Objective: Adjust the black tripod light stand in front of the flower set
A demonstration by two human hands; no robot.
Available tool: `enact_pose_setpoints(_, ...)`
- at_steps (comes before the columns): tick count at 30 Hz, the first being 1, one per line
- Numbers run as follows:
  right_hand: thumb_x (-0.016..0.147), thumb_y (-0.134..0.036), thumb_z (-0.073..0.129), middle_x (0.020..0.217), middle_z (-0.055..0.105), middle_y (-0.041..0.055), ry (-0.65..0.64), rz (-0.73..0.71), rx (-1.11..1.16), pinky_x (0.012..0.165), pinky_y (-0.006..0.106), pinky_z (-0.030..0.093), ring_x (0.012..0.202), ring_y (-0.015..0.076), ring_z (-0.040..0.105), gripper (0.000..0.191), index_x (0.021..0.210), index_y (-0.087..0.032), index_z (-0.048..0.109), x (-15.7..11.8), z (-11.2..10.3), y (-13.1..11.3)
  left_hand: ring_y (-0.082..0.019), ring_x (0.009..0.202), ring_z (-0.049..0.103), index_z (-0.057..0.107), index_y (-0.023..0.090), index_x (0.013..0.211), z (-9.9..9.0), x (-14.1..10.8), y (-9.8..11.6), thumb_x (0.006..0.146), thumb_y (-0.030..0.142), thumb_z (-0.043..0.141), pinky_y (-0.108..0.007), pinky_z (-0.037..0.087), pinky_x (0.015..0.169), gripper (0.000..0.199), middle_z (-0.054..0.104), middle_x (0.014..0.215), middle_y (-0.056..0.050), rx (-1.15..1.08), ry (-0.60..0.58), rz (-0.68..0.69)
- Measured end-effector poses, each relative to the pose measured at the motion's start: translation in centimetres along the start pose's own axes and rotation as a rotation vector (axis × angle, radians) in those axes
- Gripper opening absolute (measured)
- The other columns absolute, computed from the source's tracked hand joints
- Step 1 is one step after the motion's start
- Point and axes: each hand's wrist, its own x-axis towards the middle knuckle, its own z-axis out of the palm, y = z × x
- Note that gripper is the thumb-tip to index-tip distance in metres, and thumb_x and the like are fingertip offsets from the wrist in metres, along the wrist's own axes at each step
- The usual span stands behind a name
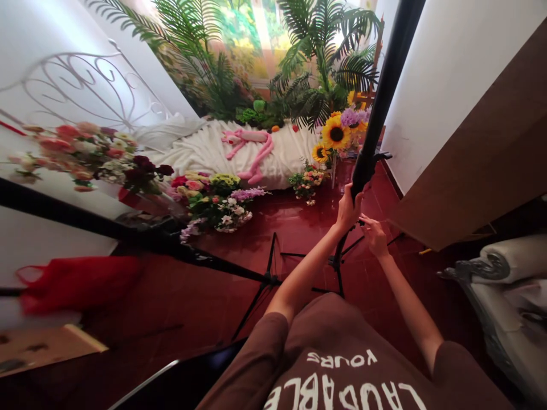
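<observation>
- I am seeing the red floor (171,302) spreading under everything and shining toward 12 o'clock.
- The white-draped bed (294,148) is lying at 12 o'clock, with palm plants (327,62) rising behind it.
- On my right, the black stand (371,136) is passing through 3 o'clock, its pole leaning up toward 1 o'clock and its legs spreading over the floor below.
- A second stand (106,225) is slanting in from 9 o'clock, its legs spreading near 6 o'clock.
- The red bag (81,279) is showing blurred between 8 and 9 o'clock.
- The pink plush toy (252,136) is lying on the bed, between 11 and 12 o'clock.
- The left hand (349,208) is wrapping its fingers round the black stand at 3 o'clock.
- Just past 3 o'clock, the right hand (374,232) is reaching to a small black fitting (359,221); I cannot tell whether it is pinching it.
</observation>
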Motion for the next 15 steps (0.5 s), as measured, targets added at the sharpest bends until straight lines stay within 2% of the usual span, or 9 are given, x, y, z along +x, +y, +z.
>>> enact_pose_setpoints(5,0.092,-0.05,0.051,0.114,0.068,0.0071,0.06,0.053,0.005,0.087,0.038,0.053,0.107,0.0234,0.061,0.031,0.105,-0.028,0.068,1.0,0.2,0.1,-0.012,0.061,0.057,0.044,0.021,0.121,-0.2,0.3,0.0,0.095,0.046,0.045,-0.023,0.044,0.062,0.036,0.061,0.073,0.0,-0.008,-0.026,0.013)
enact_pose_setpoints(10,0.088,-0.054,0.056,0.103,0.069,0.0067,0.075,0.128,0.005,0.082,0.035,0.051,0.08,0.0197,0.065,0.032,0.101,-0.027,0.067,1.0,0.8,0.4,-0.013,0.061,0.059,0.043,0.02,0.119,-0.3,-0.7,-0.8,0.094,0.043,0.045,-0.023,0.045,0.061,0.034,0.063,0.075,-0.002,0.022,-0.054,0.008)
enact_pose_setpoints(12,0.087,-0.054,0.057,0.096,0.07,0.0059,0.107,0.185,0.055,0.078,0.033,0.051,0.076,0.019,0.065,0.031,0.097,-0.027,0.067,1.0,1.1,0.2,-0.013,0.06,0.059,0.043,0.02,0.118,-0.3,-1.2,-1.4,0.094,0.042,0.045,-0.023,0.044,0.06,0.032,0.063,0.074,-0.001,0.035,-0.058,-0.004)
enact_pose_setpoints(15,0.085,-0.053,0.059,0.075,0.068,0.0017,0.163,0.339,0.23,0.066,0.028,0.051,0.066,0.0163,0.063,0.029,0.09,-0.026,0.064,1.6,2.0,-0.2,-0.013,0.059,0.059,0.042,0.02,0.117,-0.3,-1.7,-2.1,0.094,0.041,0.046,-0.023,0.044,0.06,0.031,0.062,0.073,-0.001,0.048,-0.056,-0.022)
